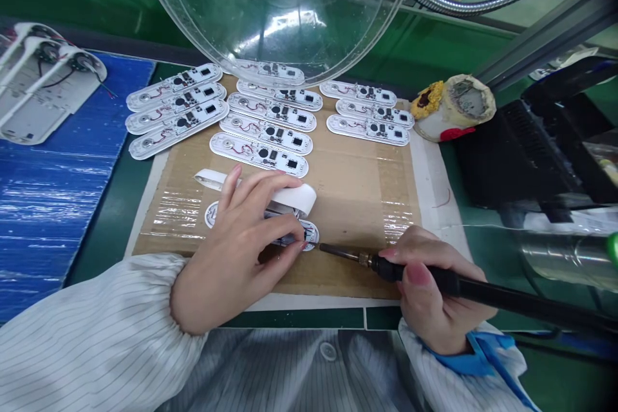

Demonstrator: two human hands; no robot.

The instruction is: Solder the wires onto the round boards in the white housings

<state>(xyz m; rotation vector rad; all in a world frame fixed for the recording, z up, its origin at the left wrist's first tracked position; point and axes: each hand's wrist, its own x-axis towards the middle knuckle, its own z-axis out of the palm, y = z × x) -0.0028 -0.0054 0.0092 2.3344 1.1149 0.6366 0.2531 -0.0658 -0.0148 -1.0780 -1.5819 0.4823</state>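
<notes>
As left hand (241,238) steadies casing (294,198), right grips iron (410,272)

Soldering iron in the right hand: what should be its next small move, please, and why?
Perhaps ease the soldering iron slightly away from the left hand, within the circuit board's end: its tip looks very close to that hand's fingertips.
</notes>
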